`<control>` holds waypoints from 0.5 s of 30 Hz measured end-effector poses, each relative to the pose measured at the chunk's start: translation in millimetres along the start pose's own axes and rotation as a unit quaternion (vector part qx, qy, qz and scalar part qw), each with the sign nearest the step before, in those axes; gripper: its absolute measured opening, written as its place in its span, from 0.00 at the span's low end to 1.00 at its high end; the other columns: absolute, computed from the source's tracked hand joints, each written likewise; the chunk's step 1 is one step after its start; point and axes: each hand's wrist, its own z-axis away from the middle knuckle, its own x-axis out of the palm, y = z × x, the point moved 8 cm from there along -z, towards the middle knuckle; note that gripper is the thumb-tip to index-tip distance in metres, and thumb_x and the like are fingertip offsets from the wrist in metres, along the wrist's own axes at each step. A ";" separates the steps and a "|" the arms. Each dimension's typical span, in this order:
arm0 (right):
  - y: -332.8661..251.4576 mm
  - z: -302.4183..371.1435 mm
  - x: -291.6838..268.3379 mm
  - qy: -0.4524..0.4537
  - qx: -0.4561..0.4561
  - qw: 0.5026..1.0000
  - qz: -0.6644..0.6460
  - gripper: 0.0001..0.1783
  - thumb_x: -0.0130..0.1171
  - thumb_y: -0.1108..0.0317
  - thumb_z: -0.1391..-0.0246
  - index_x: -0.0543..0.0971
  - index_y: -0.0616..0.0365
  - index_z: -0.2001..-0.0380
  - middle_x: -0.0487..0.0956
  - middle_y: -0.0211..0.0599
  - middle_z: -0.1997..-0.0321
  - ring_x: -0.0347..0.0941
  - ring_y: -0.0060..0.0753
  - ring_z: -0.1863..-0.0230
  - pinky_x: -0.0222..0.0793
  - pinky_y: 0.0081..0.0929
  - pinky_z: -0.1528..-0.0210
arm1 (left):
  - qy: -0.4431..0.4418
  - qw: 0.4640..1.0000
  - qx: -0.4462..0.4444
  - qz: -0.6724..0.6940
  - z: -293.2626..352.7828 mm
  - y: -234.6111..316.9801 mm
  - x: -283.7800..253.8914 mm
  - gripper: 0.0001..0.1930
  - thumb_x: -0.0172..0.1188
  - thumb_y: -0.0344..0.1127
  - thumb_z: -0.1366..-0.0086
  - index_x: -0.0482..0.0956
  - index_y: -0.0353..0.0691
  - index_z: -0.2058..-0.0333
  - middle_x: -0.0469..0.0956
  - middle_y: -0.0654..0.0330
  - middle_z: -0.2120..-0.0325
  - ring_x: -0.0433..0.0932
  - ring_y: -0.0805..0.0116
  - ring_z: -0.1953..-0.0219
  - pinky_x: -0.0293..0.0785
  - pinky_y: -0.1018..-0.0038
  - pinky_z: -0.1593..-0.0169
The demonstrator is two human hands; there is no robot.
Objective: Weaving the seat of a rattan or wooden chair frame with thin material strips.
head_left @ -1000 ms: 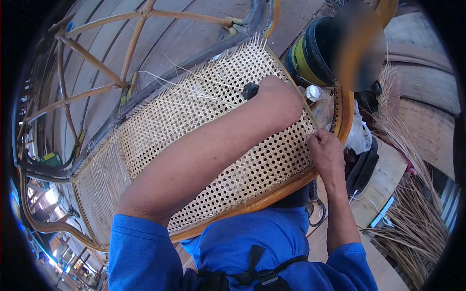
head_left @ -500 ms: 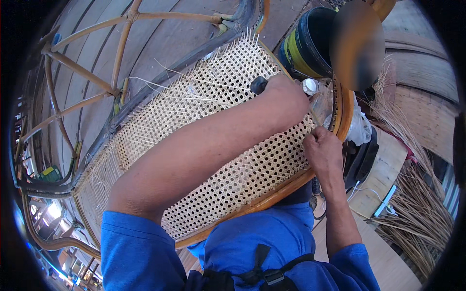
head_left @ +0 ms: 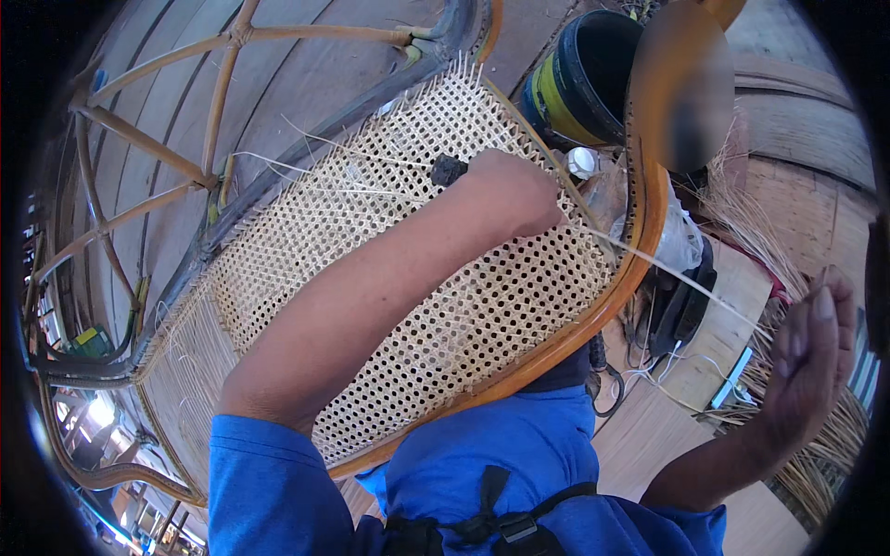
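Right hand has swung right from the weave, fingers together, pinch on strand unclear; left hand keeps fingers wrapped round black tool.

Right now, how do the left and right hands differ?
Left hand is over the woven cane panel; right hand is out past its orange-brown rim. Left hand is closed around a dark-ended tool; right hand is loosely curled, a pale strand running toward it. Both are bare.

Blue short-sleeved shirt, black buckled strap.
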 end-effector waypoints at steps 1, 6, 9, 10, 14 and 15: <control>-13.0 0.1 -7.1 0.011 -0.028 0.999 0.018 0.12 0.51 0.68 0.42 0.73 0.64 0.60 0.67 0.23 0.82 0.53 0.07 0.87 0.46 0.07 0.88 | -0.009 1.000 -0.023 0.007 -1.4 -0.7 -0.6 0.21 0.51 0.51 0.41 0.82 0.38 0.69 0.81 0.54 0.71 0.81 0.57 0.65 0.75 0.62 0.64; 37.8 16.4 73.5 -0.103 0.064 0.972 0.202 0.09 0.53 0.65 0.45 0.77 0.60 0.66 0.72 0.32 0.82 0.67 0.21 0.81 0.62 0.22 0.78 | 0.015 0.997 -0.079 0.010 3.0 2.6 -3.6 0.26 0.51 0.58 0.42 0.82 0.37 0.67 0.81 0.53 0.69 0.81 0.57 0.64 0.75 0.64 0.61; 113.0 33.3 135.4 -0.190 0.217 0.938 0.191 0.10 0.51 0.66 0.47 0.75 0.63 0.70 0.73 0.44 0.82 0.72 0.34 0.78 0.67 0.32 0.72 | -0.001 0.998 -0.061 0.017 4.4 -2.7 -4.0 0.20 0.52 0.49 0.43 0.82 0.37 0.69 0.81 0.52 0.70 0.81 0.57 0.65 0.75 0.64 0.62; 120.8 33.9 142.4 -0.196 0.185 0.949 0.164 0.10 0.51 0.66 0.47 0.75 0.63 0.70 0.73 0.44 0.82 0.72 0.34 0.78 0.67 0.32 0.72 | -0.003 0.998 -0.062 0.017 3.1 -7.1 -6.9 0.20 0.52 0.49 0.43 0.82 0.37 0.69 0.81 0.52 0.70 0.81 0.57 0.65 0.75 0.64 0.62; 151.5 37.0 148.5 -0.177 0.158 0.936 0.259 0.13 0.51 0.63 0.50 0.76 0.64 0.73 0.75 0.53 0.78 0.74 0.49 0.75 0.68 0.38 0.69 | -0.123 0.989 -0.076 0.029 3.3 -15.1 1.9 0.13 0.52 0.36 0.47 0.82 0.34 0.72 0.80 0.49 0.70 0.81 0.57 0.67 0.76 0.66 0.64; 153.9 37.0 146.3 -0.163 0.161 0.934 0.274 0.14 0.51 0.62 0.50 0.76 0.65 0.74 0.76 0.55 0.77 0.74 0.53 0.73 0.69 0.40 0.68 | -0.082 0.996 -0.046 0.003 2.5 -8.4 -4.8 0.12 0.53 0.35 0.48 0.82 0.34 0.72 0.80 0.49 0.71 0.81 0.57 0.67 0.76 0.65 0.64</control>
